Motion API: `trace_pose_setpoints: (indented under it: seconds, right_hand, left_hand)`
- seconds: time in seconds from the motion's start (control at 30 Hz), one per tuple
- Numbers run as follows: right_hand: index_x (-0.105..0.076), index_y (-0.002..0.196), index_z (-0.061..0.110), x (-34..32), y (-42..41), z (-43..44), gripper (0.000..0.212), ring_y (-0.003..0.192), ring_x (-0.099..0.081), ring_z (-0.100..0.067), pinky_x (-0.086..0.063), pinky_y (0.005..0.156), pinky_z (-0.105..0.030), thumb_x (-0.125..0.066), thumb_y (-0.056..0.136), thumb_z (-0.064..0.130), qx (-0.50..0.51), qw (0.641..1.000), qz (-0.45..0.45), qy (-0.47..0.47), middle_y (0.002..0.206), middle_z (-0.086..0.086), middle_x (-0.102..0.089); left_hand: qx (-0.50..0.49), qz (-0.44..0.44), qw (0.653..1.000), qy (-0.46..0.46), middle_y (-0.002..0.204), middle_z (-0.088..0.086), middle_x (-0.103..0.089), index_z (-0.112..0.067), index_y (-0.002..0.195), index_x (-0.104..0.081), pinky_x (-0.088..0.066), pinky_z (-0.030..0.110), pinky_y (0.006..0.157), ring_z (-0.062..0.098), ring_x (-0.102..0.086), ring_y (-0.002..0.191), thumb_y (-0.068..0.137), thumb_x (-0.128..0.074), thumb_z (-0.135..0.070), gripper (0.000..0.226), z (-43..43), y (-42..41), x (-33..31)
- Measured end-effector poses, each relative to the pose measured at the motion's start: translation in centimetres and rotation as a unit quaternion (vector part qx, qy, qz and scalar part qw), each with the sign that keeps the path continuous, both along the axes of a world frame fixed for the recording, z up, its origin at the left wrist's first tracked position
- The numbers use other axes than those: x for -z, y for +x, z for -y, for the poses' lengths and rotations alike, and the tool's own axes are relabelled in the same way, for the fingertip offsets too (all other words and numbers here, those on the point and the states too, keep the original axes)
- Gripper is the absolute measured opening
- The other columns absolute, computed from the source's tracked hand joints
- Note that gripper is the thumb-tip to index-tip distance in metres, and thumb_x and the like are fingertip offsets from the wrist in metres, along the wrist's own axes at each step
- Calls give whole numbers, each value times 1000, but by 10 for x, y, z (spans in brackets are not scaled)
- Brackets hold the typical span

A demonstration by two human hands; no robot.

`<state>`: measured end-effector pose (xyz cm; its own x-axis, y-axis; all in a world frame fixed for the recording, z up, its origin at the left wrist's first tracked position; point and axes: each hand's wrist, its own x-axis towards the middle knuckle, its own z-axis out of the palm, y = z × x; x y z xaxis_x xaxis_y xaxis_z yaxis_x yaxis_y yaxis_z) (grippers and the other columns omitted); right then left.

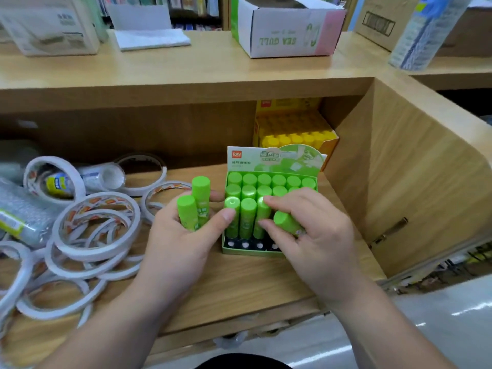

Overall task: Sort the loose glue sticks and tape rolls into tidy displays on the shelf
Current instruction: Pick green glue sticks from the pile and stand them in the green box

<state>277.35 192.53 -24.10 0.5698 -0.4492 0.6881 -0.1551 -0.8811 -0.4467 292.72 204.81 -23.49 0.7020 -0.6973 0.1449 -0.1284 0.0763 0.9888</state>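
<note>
A green display box point(250, 251) of green glue sticks point(249, 191) stands on the wooden shelf point(239, 283); its back rows are full and the front row shows empty black holes. My left hand point(183, 243) holds two green glue sticks point(195, 206) upright just left of the box, thumb against a stick in the box. My right hand point(311, 235) grips one tilted green glue stick point(286, 222) over the box's front right, with its index finger on the cap of a standing stick. Several white tape rolls point(95, 230) lie in a loose heap at the left.
A yellow box of yellow glue sticks point(295, 129) stands behind the green box. Wrapped packs of tape point(18, 217) lie at the far left. The shelf's wooden side wall point(399, 177) rises on the right. Cardboard boxes point(287, 30) sit on the shelf top above.
</note>
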Motion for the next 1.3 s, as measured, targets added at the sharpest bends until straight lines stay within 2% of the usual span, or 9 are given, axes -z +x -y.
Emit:
trace_pose_setpoints:
  seconds: [0.33, 0.43, 0.53, 0.73, 0.87, 1.0, 1.1, 1.2, 1.3]
  right_hand:
    - [-77, 103, 14, -13, -5, -3, 21, 82, -68, -16, -55, 68, -36, -76, 84, 23, 8, 998, -55, 33, 90, 2, -72]
    - [-77, 105, 20, -19, -7, -8, 25, 85, -71, -14, -58, 67, -37, -74, 84, 32, 27, 995, -85, 45, 98, 8, -76]
    - [-76, 105, 26, -22, -8, -10, 28, 80, -72, -17, -59, 67, -39, -68, 84, 42, 35, 993, -92, 60, 98, 10, -76]
    - [-75, 104, 28, -26, -5, -17, 25, 84, -71, -20, -58, 64, -39, -68, 81, 32, 55, 991, -116, 38, 95, 7, -76]
    - [-72, 107, 32, -29, -7, -15, 25, 82, -69, -22, -56, 65, -41, -66, 83, 34, 47, 985, -149, 72, 92, 6, -76]
    - [-74, 116, 32, -32, -15, -11, 31, 95, -67, -6, -57, 76, -26, -77, 86, 32, 24, 984, -140, 109, 105, 9, -75]
    - [-69, 124, 27, -39, -27, -17, 33, 107, -59, 6, -44, 81, -5, -70, 92, 34, 56, 990, -49, 123, 112, 14, -68]
    - [-63, 128, 34, -44, -34, -21, 34, 87, -57, -3, -45, 73, -20, -52, 99, 48, 26, 932, 37, 359, 91, 15, -61]
    - [-62, 131, 26, -50, -33, -25, 32, 69, -54, -18, -47, 59, -30, -42, 107, 21, -75, 826, 120, 546, 70, -4, -57]
  left_hand:
    - [9, -24, 1000, -4, 55, -14, -62, -15, 89, -68, -41, 9, 52, -2, -55, 50, 81, -77, -9, 13, -2, 0, -1]
    - [3, -41, 999, -5, 60, -11, -63, -17, 91, -68, -43, 13, 54, 0, -55, 52, 73, -79, -27, 23, -2, 4, -2]
    - [-9, 4, 1000, -3, 64, -9, -63, -23, 91, -69, -44, 17, 56, 5, -55, 55, 69, -78, -39, 28, -4, 8, -9]
    - [31, 158, 986, 33, 75, 5, -69, -24, 87, -70, -52, 29, 64, 17, -64, 70, 78, -85, -20, 17, 3, 6, -23]
    - [30, 160, 986, 42, 76, 8, -70, -26, 87, -70, -50, 31, 65, 19, -63, 71, 77, -86, -20, 20, 6, 6, -22]
    - [31, 130, 990, 37, 78, 7, -71, -25, 90, -70, -55, 39, 69, 21, -66, 72, 78, -85, -19, 20, 6, 6, -20]
    - [20, 120, 992, 15, 75, -5, -69, -29, 93, -70, -51, 28, 65, 5, -63, 69, 81, -83, -22, 19, -1, 4, -20]
    - [-1, 101, 994, -34, 70, -16, -65, -32, 91, -69, -44, 25, 65, 2, -58, 67, 87, -75, -31, 8, -9, 0, -24]
    - [36, 80, 995, -48, 68, -17, -65, -31, 90, -70, -42, 25, 62, 2, -57, 64, 91, -71, -31, 1, -14, -5, -31]
